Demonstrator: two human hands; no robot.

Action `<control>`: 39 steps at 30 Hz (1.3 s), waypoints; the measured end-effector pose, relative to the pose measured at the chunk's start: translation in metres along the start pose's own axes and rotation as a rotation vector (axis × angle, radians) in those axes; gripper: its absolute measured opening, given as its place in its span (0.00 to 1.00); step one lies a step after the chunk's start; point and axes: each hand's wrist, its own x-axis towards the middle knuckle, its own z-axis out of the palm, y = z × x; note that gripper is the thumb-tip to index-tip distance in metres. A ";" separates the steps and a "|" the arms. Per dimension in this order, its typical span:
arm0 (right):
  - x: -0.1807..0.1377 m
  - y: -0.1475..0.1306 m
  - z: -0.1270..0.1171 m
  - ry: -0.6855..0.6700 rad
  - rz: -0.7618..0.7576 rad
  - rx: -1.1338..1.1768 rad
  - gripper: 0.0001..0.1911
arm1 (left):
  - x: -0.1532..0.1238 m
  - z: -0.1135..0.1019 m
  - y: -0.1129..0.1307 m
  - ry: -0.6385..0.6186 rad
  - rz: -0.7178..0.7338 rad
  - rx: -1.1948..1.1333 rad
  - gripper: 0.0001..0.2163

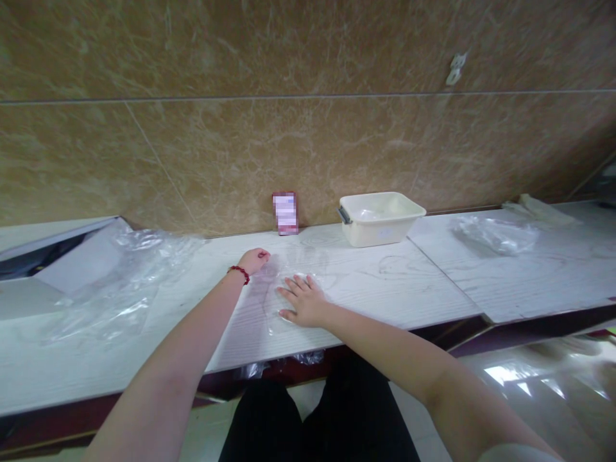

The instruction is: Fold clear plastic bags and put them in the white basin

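Clear film lies on the table under the right hand, fingers spread. The left hand has curled fingers by its edge, grip unclear. Flattening looks mostly done; what remains doesn't show.

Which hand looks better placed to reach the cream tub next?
Probably the right hand: it is nearer the cream tub and lies spread, palm down, on clear plastic. The left hand is farther off and curled; whether it grips anything is unclear.
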 end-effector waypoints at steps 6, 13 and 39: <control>0.000 -0.001 -0.001 0.008 -0.006 -0.004 0.33 | -0.007 0.005 0.000 -0.045 0.169 0.042 0.26; 0.001 0.000 0.002 0.008 -0.006 -0.018 0.34 | -0.003 0.017 -0.007 0.033 0.165 0.251 0.31; -0.001 0.000 -0.001 0.050 -0.009 -0.005 0.32 | -0.019 0.015 0.013 0.157 -0.257 -0.103 0.21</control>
